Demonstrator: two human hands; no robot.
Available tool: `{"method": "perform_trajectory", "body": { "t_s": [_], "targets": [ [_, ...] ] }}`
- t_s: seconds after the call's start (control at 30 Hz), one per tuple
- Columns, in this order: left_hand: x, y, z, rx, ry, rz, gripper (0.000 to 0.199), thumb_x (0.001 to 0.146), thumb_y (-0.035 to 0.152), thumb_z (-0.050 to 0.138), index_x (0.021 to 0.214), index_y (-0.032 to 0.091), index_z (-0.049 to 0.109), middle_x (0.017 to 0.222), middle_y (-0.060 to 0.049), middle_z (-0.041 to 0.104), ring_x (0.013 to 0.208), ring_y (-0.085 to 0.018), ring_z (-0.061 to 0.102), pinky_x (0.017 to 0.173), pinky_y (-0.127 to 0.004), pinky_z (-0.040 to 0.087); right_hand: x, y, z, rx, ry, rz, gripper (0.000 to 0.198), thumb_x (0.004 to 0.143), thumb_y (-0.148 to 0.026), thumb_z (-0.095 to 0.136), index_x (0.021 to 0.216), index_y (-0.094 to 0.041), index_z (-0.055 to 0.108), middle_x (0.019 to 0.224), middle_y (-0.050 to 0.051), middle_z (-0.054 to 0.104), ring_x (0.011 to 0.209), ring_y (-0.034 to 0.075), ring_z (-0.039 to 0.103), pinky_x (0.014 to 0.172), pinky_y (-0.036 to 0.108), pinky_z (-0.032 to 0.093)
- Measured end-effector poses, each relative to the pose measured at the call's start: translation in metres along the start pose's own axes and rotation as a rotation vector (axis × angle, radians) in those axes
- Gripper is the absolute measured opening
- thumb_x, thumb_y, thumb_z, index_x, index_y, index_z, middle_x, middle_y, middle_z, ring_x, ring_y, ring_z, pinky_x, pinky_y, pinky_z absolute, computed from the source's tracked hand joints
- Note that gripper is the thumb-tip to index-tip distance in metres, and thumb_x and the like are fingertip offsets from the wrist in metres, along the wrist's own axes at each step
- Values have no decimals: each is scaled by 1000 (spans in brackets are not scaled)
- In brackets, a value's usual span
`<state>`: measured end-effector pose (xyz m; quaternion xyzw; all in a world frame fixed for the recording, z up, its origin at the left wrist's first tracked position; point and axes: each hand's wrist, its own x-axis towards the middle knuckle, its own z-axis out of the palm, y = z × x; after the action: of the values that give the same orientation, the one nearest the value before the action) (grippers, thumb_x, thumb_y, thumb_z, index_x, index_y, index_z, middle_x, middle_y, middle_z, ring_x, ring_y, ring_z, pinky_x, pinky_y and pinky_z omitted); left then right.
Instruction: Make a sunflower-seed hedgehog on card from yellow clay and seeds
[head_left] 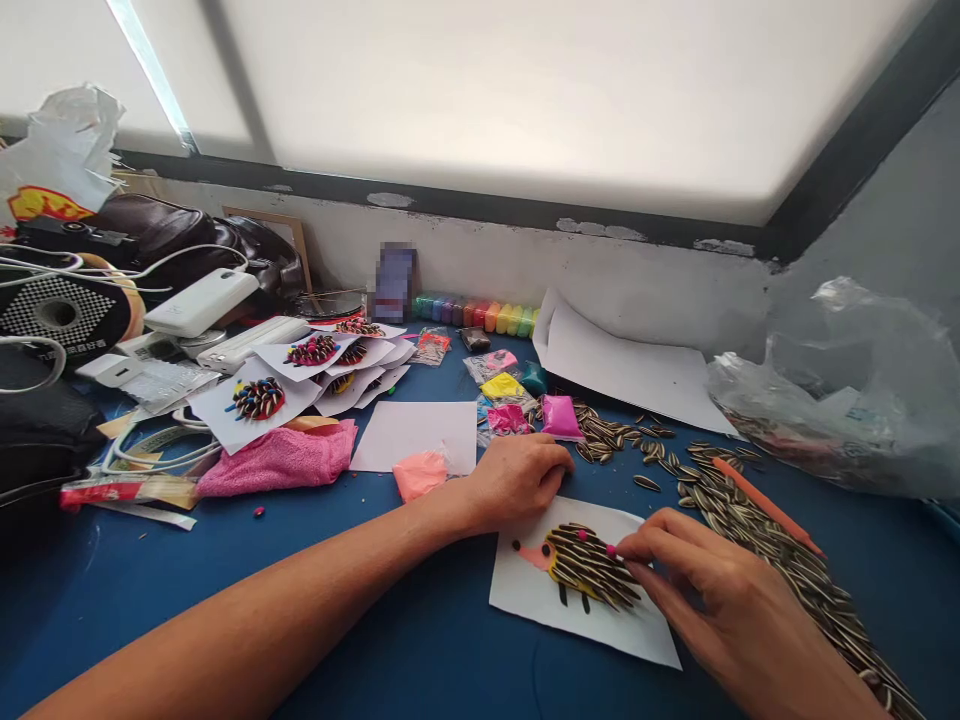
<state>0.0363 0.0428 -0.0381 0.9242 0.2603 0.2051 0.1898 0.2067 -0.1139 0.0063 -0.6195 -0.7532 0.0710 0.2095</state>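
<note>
A hedgehog picture point(592, 565) made of striped sunflower seeds and yellow and pink clay lies on a white paper card point(525, 590). Several dark dots mark its nose and eye. One pink clay ball point(583, 536) sits among the seeds. My right hand point(705, 590) pinches at a second pink clay ball point(611, 551), which touches the seeds near the hedgehog's back end. My left hand point(521, 480) rests at the card's top edge with fingers curled; whatever they hold is hidden. An orange-pink clay packet point(418, 475) lies beside the left forearm.
Loose sunflower seeds point(780, 560) spread along the right, with an orange stick point(769, 505) on them. Behind are clay packets point(561, 417), white sheets point(630, 365) and a plastic bag point(840, 400). Finished seed cards point(259, 400), a pink cloth point(281, 460) and cables crowd the left.
</note>
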Motion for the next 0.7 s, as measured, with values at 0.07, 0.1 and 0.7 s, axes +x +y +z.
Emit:
{"method": "perform_trajectory", "body": {
  "t_s": [0.07,0.1,0.7],
  "targets": [
    [0,-1,1,-3,4,2,25,88,10,54,98,20,75,97,-3,75,84,-21,70,74,-28,52,-1,0,0,-10,-1,2,17,97,-26,51,89,-31,65,83,-4,63,63,11,63,56,25,47],
    [0,-2,2,-6,6,2,25,88,10,54,98,20,75,97,-3,75,84,-21,70,74,-29,52,-1,0,0,-14,-4,3,17,97,-26,51,89,-31,65,83,-4,63,62,11,63,56,25,46],
    [-1,22,-27,-207,21,84,25,86,5,57,102,15,73,102,-7,69,88,-17,64,75,-28,49,-3,2,1,-43,-62,0,20,101,-30,46,96,-31,65,87,-2,63,69,12,65,61,27,49]
  ]
}}
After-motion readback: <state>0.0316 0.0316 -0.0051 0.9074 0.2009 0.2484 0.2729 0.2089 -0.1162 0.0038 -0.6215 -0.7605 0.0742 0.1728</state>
